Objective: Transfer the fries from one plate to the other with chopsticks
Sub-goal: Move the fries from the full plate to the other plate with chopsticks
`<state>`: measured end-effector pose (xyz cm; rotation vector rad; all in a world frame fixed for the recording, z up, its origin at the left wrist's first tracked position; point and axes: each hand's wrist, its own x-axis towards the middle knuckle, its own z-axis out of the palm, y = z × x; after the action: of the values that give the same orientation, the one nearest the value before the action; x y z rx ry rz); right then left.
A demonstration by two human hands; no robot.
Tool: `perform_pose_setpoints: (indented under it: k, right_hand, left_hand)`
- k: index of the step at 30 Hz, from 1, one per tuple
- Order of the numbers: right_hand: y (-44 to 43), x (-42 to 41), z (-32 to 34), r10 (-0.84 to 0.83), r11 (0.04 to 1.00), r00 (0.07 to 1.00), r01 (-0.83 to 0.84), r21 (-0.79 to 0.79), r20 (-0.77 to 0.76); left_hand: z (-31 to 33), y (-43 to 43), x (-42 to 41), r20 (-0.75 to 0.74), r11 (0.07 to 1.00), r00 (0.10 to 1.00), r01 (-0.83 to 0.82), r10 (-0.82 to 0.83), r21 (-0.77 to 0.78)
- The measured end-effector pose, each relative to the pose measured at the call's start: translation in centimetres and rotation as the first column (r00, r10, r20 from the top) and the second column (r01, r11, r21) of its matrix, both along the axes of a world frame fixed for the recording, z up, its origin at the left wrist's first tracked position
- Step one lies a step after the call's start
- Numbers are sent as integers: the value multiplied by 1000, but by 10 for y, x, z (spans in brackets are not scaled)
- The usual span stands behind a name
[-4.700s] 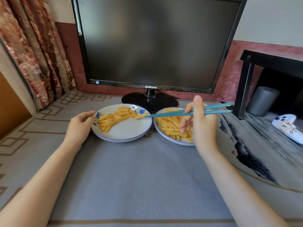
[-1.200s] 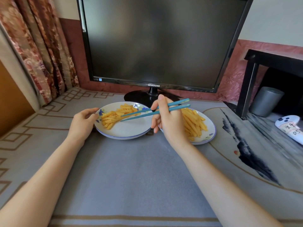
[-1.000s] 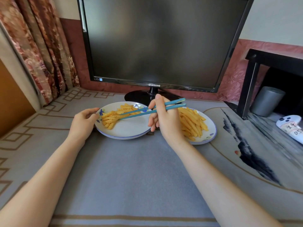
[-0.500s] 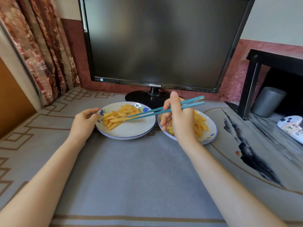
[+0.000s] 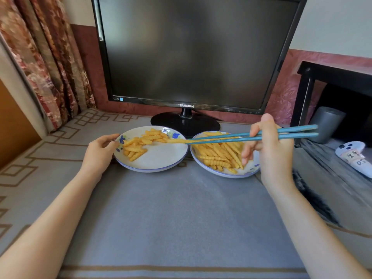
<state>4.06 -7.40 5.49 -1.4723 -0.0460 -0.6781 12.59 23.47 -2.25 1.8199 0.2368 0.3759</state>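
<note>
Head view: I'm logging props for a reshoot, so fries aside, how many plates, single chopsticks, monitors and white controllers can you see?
plates: 2, the left plate and the right plate
chopsticks: 2
monitor: 1
white controller: 1
total: 6

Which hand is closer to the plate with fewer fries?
Left. The left hand grips the sparser plate at its left rim; the right hand, holding the chopsticks, hovers over the fuller plate beside it.
</note>
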Motion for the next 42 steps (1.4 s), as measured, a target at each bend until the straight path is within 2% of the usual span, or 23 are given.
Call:
perform_pose_setpoints:
  k: [8,16,25,32,36,42]
  right_hand:
    - [-58,-14,3,-286,956,958,282,78,37]
    - [-78,-18,-9,-383,921,924,380,90,15]
    - [-76,-25,-13,-323,945,947,322,-55,3]
    - [-62,-29,2,-301,950,950,306,-56,88]
    - [-41,-25,6,-194,979,977,199,-49,93]
    - [8,-8,2,83,995,997,-82,-51,11]
  left_hand:
    - [-1,1,1,-10,1000,1000,-5,5,14]
    - [-1,1,-1,-12,1000,1000,2,-2,24]
    - [0,1,-1,-11,1000,1000,-2,2,26]
    - [1,-1,-2,3,1000,1000,-2,2,15]
    - [1,-1,-2,-4,1000,1000,-11,11,20]
    - [2,-2,-2,1,1000,1000,-4,4,15]
